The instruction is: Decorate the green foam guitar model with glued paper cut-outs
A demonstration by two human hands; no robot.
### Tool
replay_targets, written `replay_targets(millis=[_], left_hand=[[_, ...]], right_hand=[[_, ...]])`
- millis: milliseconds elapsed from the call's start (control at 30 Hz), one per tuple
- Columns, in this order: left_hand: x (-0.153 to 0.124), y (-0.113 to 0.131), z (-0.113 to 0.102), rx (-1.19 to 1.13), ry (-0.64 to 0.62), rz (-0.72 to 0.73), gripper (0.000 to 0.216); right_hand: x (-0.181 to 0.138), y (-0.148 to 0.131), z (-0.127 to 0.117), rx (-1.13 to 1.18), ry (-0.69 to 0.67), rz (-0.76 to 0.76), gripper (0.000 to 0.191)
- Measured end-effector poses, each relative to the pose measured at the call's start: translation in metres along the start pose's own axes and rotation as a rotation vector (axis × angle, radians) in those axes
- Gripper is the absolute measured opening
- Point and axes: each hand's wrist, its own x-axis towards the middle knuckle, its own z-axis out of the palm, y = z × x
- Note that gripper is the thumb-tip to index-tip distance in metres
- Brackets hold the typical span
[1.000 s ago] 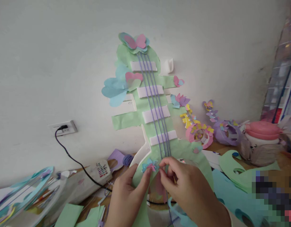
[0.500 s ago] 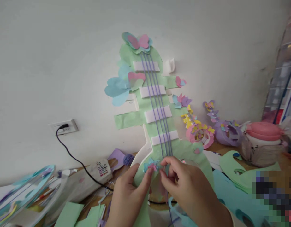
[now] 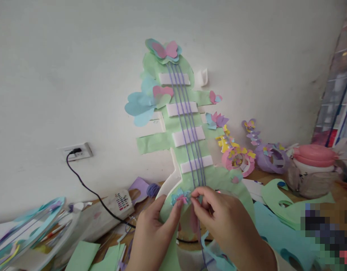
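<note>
A green paper guitar (image 3: 187, 150) stands upright before me, strung with purple yarn (image 3: 194, 141) over white crossbars (image 3: 188, 136). Its left edge is gripped by my left hand (image 3: 155, 229), fingers mostly hidden. The left thumb presses by a small blue and pink paper flower (image 3: 180, 196) on the body. Just right of that flower, my right hand (image 3: 218, 214) is closed in a pinch near the lower ends of the yarn; what lies between the fingertips is too small to make out. Paper butterflies (image 3: 165, 51) and petals decorate the neck.
A black cord (image 3: 89, 184) hangs from the wall socket (image 3: 77, 151) at left. Green paper pieces (image 3: 82, 256) and a purple yarn ball (image 3: 153, 190) lie on the table. To the right are small paper guitars (image 3: 238, 162), a pink-lidded container (image 3: 314, 165) and blue paper cutouts (image 3: 280, 233).
My right thumb and forefinger shift very slightly beside the flower. The left hand and the paper guitar stay in place.
</note>
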Motion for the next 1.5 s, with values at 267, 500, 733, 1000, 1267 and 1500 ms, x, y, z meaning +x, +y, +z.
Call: replay_targets(millis=[267,500,733,1000,1267,1500], left_hand=[[0.0,0.001,0.001,-0.001,-0.011,0.005,0.035],[0.0,0.004,0.001,-0.036,0.007,-0.014,0.034],[0.0,0.001,0.003,0.004,-0.01,0.006,0.032],[-0.001,0.0,0.002,-0.004,-0.034,-0.009,0.036],[-0.002,-0.001,0.001,0.005,-0.039,-0.02,0.036],[-0.001,0.0,0.002,-0.002,-0.031,-0.019,0.036]], right_hand=[[0.0,-0.001,-0.003,-0.022,-0.033,0.002,0.005],[0.0,-0.001,-0.002,-0.012,-0.087,0.045,0.008],[-0.001,-0.001,0.002,0.011,-0.028,0.033,0.01],[-0.003,-0.003,0.004,0.013,0.032,0.014,0.009],[-0.003,-0.005,0.0,0.124,-0.044,0.15,0.015],[-0.001,-0.007,-0.008,0.168,-0.153,0.18,0.014]])
